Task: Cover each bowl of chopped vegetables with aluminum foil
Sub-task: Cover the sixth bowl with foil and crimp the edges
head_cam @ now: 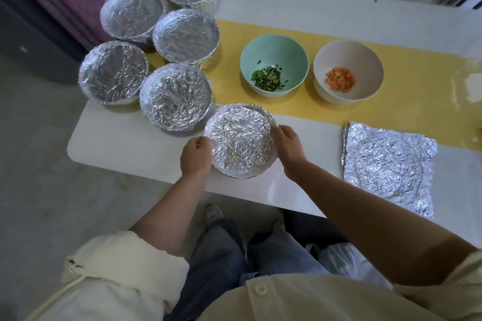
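Observation:
A foil-covered bowl (240,141) sits near the table's front edge. My left hand (196,155) grips its left rim and my right hand (288,143) presses its right rim. Behind it on the yellow runner stand two uncovered bowls: a mint green bowl (273,49) with chopped greens and a beige bowl (348,57) with diced carrot. Crumpled foil sheets (388,167) lie flat at the front right.
Several foil-covered bowls (175,95) are clustered at the table's left end, one (112,71) overhanging the edge. The white table (125,135) has a yellow runner (407,86) across it. A radiator stands behind, a purple curtain at the left.

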A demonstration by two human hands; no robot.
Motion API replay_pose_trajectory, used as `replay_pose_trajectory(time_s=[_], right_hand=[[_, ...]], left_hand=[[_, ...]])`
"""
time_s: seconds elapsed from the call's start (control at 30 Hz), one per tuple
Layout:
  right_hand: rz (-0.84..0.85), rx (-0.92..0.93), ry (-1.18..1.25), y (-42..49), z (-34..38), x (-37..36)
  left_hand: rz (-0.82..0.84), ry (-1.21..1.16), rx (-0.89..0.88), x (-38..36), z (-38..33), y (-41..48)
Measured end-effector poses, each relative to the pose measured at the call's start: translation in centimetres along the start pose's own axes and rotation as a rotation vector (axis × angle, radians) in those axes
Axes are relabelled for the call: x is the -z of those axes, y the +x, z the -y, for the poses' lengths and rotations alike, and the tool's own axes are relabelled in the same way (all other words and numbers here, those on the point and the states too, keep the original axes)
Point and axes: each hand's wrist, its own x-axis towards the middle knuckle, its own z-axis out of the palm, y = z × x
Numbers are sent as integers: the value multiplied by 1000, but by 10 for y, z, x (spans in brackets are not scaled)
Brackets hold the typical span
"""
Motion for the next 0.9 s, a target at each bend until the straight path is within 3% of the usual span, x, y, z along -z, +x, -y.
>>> replay_pose_trajectory(time_s=[0.1,0.4,0.57,0.7,0.83,0.9], right_hand=[[20,-7,-57,-2,1,-2],[67,-40,7,-11,-2,-18],[232,-141,151,-3,0,-5],[374,-256,265,4,4,11],[408,-187,116,7,8,24],[366,-139,104,10,14,34]], left_hand=[[22,-91,88,1,1,-2],[-7,-106,38,12,12,2],[-95,69,-25,11,8,-6],[-202,197,61,9,1,-14],[-417,189,-169,3,-10,-29],[-420,187,-277,-3,-20,-29]])
